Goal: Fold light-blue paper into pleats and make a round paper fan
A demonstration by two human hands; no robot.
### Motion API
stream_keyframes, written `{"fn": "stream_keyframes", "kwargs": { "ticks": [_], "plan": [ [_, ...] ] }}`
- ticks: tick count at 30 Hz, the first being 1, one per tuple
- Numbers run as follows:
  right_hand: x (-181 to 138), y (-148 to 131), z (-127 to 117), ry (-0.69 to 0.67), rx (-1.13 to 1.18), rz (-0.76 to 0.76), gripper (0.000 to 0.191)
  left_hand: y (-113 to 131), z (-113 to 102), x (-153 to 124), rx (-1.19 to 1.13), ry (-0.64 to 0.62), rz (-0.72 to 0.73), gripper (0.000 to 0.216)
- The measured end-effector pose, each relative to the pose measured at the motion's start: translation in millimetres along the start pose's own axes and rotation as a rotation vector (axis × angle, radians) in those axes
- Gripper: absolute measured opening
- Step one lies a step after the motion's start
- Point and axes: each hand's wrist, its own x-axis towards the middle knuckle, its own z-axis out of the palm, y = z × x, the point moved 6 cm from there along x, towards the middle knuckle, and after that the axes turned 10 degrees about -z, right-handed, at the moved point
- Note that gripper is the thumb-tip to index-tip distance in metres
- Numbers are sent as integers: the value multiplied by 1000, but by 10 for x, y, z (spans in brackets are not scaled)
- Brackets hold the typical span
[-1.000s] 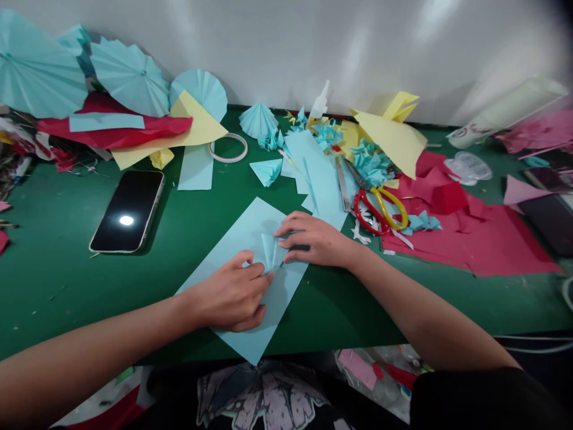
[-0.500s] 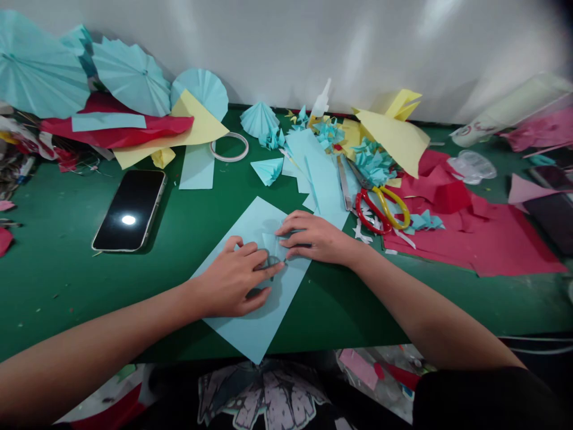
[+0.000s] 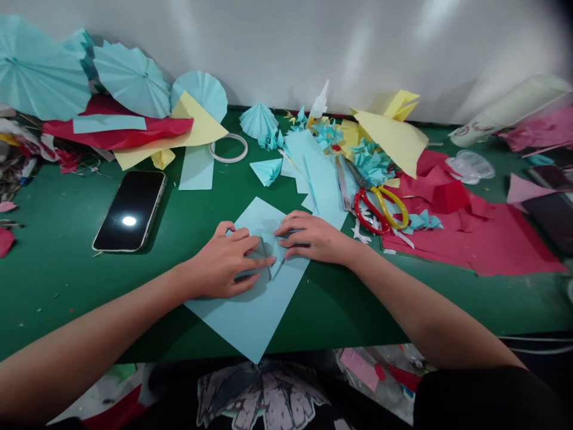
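Observation:
A light blue sheet of paper [image 3: 250, 322] lies diagonally on the green table, one corner reaching the front edge. On top of it is a smaller folded piece of blue paper [image 3: 278, 263], partly hidden by my fingers. My right hand [image 3: 308, 237] grips the right side of that piece, fingers curved and pressed against it. My left hand [image 3: 228, 260] lies on the sheet with fingers apart, the index fingertip touching the small piece near its lower left edge.
Scissors [image 3: 385, 209] with red and yellow handles lie to the right, beside red paper [image 3: 501, 245]. A phone [image 3: 131, 210] lies left. Behind are a tape roll [image 3: 228, 148], a pointed glue bottle [image 3: 320, 103], yellow paper [image 3: 394, 134] and pleated blue paper fans [image 3: 134, 77].
My left hand has slid left and slightly away from me, uncovering more of the folded piece. My right hand has stayed nearly in place.

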Motion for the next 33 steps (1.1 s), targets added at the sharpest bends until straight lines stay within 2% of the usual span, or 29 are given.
{"fn": "stream_keyframes", "kwargs": {
  "ticks": [6,14,19,21,24,26,29,33],
  "plan": [
    [0,2,1,-4,4,4,17,-64,-45,29,63,39,-35,35],
    [3,-3,-1,-7,0,-6,17,-224,-61,68,193,88,-150,38],
    [13,-17,-14,5,-19,-33,17,-169,-94,29,215,181,-150,38],
    [11,-16,-17,21,-27,-38,17,-72,-78,18,190,142,-70,40],
    [-1,-14,-16,44,-32,-50,18,74,-12,4,123,0,58,43],
    [-13,-6,-17,51,-31,-38,20,87,8,7,98,-42,32,44],
    [-35,38,-23,33,-9,49,33,54,14,11,64,-28,-32,43],
    [-59,107,-49,26,49,177,36,62,42,-4,16,-6,-19,45]
  ]
}}
